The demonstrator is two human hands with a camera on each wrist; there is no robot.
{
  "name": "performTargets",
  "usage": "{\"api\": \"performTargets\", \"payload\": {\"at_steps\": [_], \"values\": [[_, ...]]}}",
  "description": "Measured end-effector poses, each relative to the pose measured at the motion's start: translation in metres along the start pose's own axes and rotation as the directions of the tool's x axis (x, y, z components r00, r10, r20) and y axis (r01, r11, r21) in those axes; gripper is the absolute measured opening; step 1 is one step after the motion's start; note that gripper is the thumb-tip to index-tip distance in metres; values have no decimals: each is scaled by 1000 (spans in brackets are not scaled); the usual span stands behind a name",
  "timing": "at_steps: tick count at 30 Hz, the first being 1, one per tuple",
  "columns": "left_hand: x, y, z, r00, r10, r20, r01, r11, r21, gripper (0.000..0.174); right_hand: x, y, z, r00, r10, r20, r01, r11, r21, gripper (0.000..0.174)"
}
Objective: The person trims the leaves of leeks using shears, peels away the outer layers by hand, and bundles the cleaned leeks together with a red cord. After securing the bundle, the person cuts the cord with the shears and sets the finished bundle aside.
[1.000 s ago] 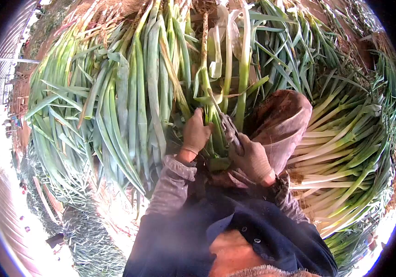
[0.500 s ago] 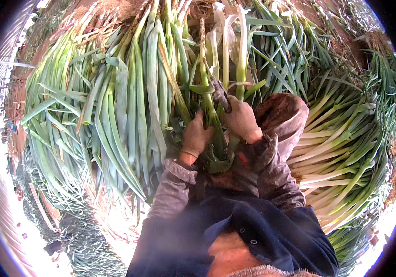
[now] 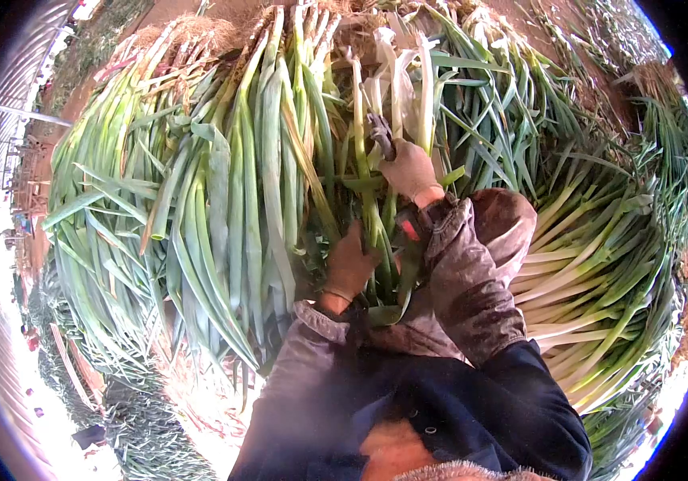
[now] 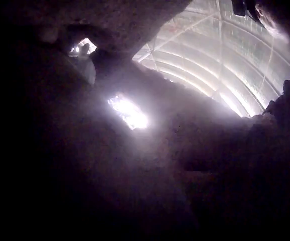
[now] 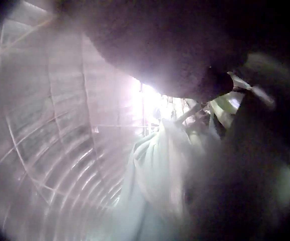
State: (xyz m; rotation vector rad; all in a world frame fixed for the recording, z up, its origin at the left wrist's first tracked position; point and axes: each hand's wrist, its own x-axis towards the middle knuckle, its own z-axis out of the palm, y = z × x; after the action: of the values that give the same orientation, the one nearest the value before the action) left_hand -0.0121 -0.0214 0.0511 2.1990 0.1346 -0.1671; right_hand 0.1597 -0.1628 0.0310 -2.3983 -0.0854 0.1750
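In the head view my gloved left hand [image 3: 352,263] grips the leafy lower part of a large green onion [image 3: 371,212], its thumb along the stalk. The onion lies lengthwise in front of me, its pale root end [image 3: 357,76] pointing away. My gloved right hand [image 3: 412,172] holds a grey metal hand tool [image 3: 381,135] with a narrow tip, like shears, against the upper stalk. Its fingers are partly hidden. The left wrist view is mostly dark; the right wrist view shows blurred pale leaves [image 5: 162,170] close by.
Thick rows of green onions [image 3: 236,184] lie to the left, roots away from me. Two paler peeled-looking stalks [image 3: 424,88] lie just beyond my right hand. A pile of white-stemmed onions [image 3: 576,280] fans out at the right. My knee [image 3: 512,216] sits between. Ribbed greenhouse roofing [image 4: 210,50] arches overhead.
My right hand has moved up and away from me along the stalk, carrying the tool toward the root end. The left hand has shifted slightly down and right, still gripping the onion.
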Motion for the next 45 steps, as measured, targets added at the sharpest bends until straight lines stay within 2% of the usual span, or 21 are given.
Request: {"api": "performTargets", "payload": {"at_steps": [4, 6, 8, 9, 10, 12, 14, 16, 17, 18, 20, 22, 23, 24, 27, 28, 35, 36, 38, 41, 45], "values": [[-2, -12, 11, 993, 119, -17, -118, 991, 67, 50, 31, -10, -4, 1000, -28, 10, 29, 998, -59, 38], [-5, -16, 27, 977, 214, -21, -205, 955, 216, 56, 49, -15, -8, 988, 109, 110, -104, 993, -57, 41], [-12, -3, 39, 983, 185, 19, -183, 945, 272, 59, 60, -11, -22, 983, 133, 125, -142, 987, 68, 39], [-14, -11, 51, 953, 300, 26, -287, 876, 387, 63, 64, -7, -29, 981, 143, 133, -160, 979, 128, 39], [-16, 7, 45, 972, 97, 213, -186, 871, 454, 67, 64, 3, -29, 992, 122, 26, -123, 991, 59, 43], [-9, 52, 0, 872, 60, 486, -275, 882, 384, 56, 46, -1, -36, 994, 102, 28, -104, 992, 77, 40], [12, 70, -38, 925, 59, 377, -242, 854, 461, 46, 14, -19, -51, 961, 36, 275, -108, 962, 252, 35], [46, 99, -100, 993, 117, -13, -95, 863, 495, 43, -26, -27, -50, 950, -147, 276, 25, 915, 402, 31], [70, 98, -122, 963, 148, -225, 27, 779, 626, 44, -42, -23, -38, 941, -215, 262, 95, 910, 405, 31], [101, 86, -144, 928, 207, -310, 108, 645, 756, 47, -54, -20, -27, 928, -282, 244, 167, 899, 406, 31], [164, 48, -183, 900, 186, -395, 243, 538, 807, 52, -77, -43, -46, 902, -208, 379, 76, 939, 335, 39], [217, 10, -208, 923, -83, -376, 361, 524, 771, 57, -86, -28, -32, 930, -235, 281, 100, 901, 423, 37], [231, 15, -220, 932, -311, -186, 341, 576, 743, 53, -89, -21, -30, 932, -221, 286, 73, 890, 449, 37], [241, 3, -220, 948, -215, -235, 319, 621, 716, 43, -89, -18, -30, 936, -206, 286, 48, 878, 476, 36], [245, 10, -204, 945, -172, -278, 324, 610, 723, 53, -93, -21, -41, 938, -156, 308, -6, 884, 467, 34], [235, 31, -203, 939, -250, -237, 344, 634, 692, 54, -93, -20, -43, 940, -143, 309, -16, 888, 459, 34], [119, 31, -162, 966, 45, -256, 103, 840, 533, 42, -123, -37, -84, 953, -89, 289, -87, 833, 546, 44], [104, 36, -153, 972, -77, -222, 168, 888, 427, 43, -131, -44, -92, 944, -49, 327, -145, 827, 543, 47], [66, 56, -126, 957, 88, -276, 110, 772, 627, 49, -146, -42, -90, 956, -71, 285, -91, 850, 518, 50], [50, 56, -100, 944, 171, -282, 80, 710, 699, 57, -172, -42, -86, 955, -47, 292, -114, 852, 510, 47], [19, 61, -69, 960, 117, -253, 92, 723, 685, 66, -195, -61, -96, 939, -12, 342, -123, 920, 372, 48]]}}
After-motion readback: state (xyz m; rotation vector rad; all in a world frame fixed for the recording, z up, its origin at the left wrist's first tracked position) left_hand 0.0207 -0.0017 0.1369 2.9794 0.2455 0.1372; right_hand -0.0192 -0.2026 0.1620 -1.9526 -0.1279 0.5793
